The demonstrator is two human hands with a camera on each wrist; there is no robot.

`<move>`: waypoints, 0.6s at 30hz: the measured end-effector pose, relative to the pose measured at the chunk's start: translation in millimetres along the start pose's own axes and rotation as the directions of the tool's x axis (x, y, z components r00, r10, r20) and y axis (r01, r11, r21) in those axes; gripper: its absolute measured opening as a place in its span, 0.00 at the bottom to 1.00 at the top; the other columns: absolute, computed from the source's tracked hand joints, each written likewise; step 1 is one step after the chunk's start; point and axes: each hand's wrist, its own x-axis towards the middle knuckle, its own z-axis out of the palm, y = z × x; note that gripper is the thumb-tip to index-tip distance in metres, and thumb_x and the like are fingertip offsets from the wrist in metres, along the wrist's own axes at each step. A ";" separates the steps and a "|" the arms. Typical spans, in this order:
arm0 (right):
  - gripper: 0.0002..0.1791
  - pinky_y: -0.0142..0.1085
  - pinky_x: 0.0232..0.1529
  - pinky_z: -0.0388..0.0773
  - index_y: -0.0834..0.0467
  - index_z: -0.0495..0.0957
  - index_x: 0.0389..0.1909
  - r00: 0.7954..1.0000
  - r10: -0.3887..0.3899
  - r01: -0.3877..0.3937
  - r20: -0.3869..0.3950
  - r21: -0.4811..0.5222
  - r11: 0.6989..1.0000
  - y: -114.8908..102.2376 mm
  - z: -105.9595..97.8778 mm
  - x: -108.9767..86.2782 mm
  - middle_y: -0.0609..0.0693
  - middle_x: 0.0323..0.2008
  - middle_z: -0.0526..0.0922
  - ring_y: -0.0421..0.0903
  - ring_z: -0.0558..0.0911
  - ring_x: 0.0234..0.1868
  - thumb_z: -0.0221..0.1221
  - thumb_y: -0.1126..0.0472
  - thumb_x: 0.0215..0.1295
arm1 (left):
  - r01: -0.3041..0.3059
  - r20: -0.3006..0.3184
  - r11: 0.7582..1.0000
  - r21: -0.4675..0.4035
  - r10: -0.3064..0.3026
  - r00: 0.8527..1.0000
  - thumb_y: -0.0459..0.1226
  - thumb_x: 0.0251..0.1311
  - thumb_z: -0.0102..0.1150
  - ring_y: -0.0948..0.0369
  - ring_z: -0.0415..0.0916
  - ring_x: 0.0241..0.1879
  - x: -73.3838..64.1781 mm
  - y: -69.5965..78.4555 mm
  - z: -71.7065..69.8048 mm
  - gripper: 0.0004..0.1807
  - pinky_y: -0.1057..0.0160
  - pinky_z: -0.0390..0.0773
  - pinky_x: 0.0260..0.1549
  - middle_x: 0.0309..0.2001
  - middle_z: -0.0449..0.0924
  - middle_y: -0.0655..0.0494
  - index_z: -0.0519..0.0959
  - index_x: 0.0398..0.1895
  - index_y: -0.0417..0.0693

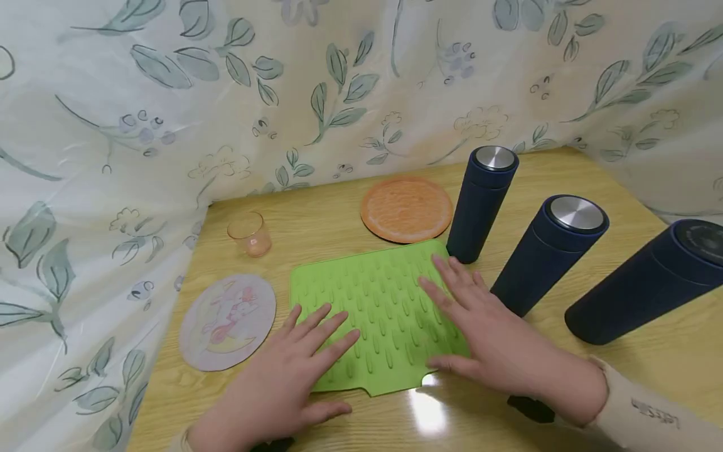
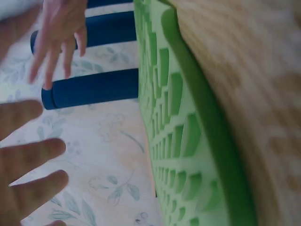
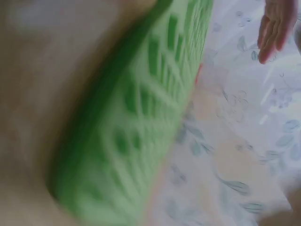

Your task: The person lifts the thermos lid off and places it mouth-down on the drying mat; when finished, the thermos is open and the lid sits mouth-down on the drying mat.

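Observation:
A green rubbery mat with raised ridges lies flat on the wooden table. My left hand is over its near left part, fingers spread and straight, holding nothing. Over the mat's right side, my right hand also has its fingers stretched out and grips nothing. In the left wrist view both hands appear held above the mat, apart from it. Nearest my right hand stand dark blue flasks: one at the mat's far right corner, one with a silver lid, and one farther right.
A round mat with a pink cartoon picture lies at the left. Behind it stands a small amber glass cup. An orange round mat lies at the back. A leaf-patterned cloth hangs behind the table.

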 end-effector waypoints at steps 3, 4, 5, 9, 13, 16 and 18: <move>0.69 0.74 0.81 0.54 0.48 0.30 0.92 0.947 0.275 -0.200 -0.167 0.365 0.909 0.0 9.6 14.1 0.52 0.91 0.27 0.63 0.38 0.91 0.76 0.54 0.69 | 0.015 -0.172 0.999 -0.035 -0.020 0.985 0.58 0.67 0.74 0.52 0.85 0.64 -2.6 -2.5 5.4 0.36 0.43 0.83 0.65 0.66 0.86 0.53 0.81 0.73 0.51; 0.70 0.71 0.83 0.51 0.48 0.26 0.91 0.908 0.366 -0.231 -0.202 0.488 0.842 1.0 12.8 20.0 0.50 0.91 0.25 0.60 0.37 0.91 0.74 0.59 0.71 | 0.019 -0.229 0.999 -0.047 -0.029 0.973 0.55 0.71 0.71 0.54 0.87 0.58 -2.9 -3.3 7.2 0.31 0.46 0.86 0.60 0.60 0.88 0.55 0.83 0.70 0.50; 0.70 0.68 0.86 0.47 0.45 0.23 0.90 0.865 0.454 -0.250 -0.212 0.602 0.758 2.5 15.2 26.6 0.46 0.91 0.23 0.56 0.34 0.91 0.72 0.61 0.72 | 0.023 -0.274 0.998 -0.062 -0.039 0.961 0.54 0.74 0.68 0.56 0.88 0.53 -2.9 -4.1 8.9 0.26 0.48 0.88 0.55 0.56 0.90 0.56 0.85 0.67 0.49; 0.69 0.49 0.90 0.36 0.36 0.15 0.87 0.705 0.695 -0.304 -0.141 0.826 0.475 13.2 21.5 54.9 0.35 0.89 0.20 0.39 0.27 0.89 0.67 0.60 0.78 | 0.035 -0.369 0.995 -0.097 -0.069 0.927 0.53 0.82 0.57 0.59 0.89 0.45 -3.1 -5.8 14.9 0.21 0.52 0.89 0.45 0.48 0.91 0.60 0.88 0.61 0.50; 0.66 0.43 0.90 0.39 0.33 0.17 0.87 0.574 0.813 -0.327 -0.096 0.884 0.335 25.6 25.0 78.3 0.35 0.90 0.25 0.37 0.29 0.89 0.66 0.55 0.79 | 0.040 -0.373 0.994 -0.102 -0.076 0.925 0.52 0.80 0.61 0.59 0.89 0.44 -3.5 -6.1 18.6 0.19 0.53 0.89 0.43 0.47 0.91 0.61 0.89 0.60 0.51; 0.64 0.41 0.89 0.47 0.34 0.24 0.90 0.478 0.873 -0.282 -0.100 0.923 0.261 32.7 25.8 91.7 0.38 0.91 0.33 0.39 0.36 0.90 0.67 0.56 0.78 | 0.048 -0.365 0.994 -0.102 -0.082 0.927 0.51 0.78 0.64 0.59 0.89 0.44 -3.6 -6.7 20.7 0.18 0.53 0.90 0.44 0.46 0.91 0.61 0.89 0.59 0.51; 0.61 0.41 0.88 0.54 0.35 0.33 0.91 0.418 0.901 -0.248 -0.114 0.940 0.233 36.5 25.8 98.9 0.39 0.91 0.40 0.41 0.43 0.91 0.68 0.58 0.76 | 0.054 -0.357 0.993 -0.102 -0.087 0.930 0.50 0.76 0.66 0.59 0.89 0.44 -3.2 -7.4 21.5 0.18 0.53 0.90 0.44 0.46 0.91 0.61 0.89 0.59 0.51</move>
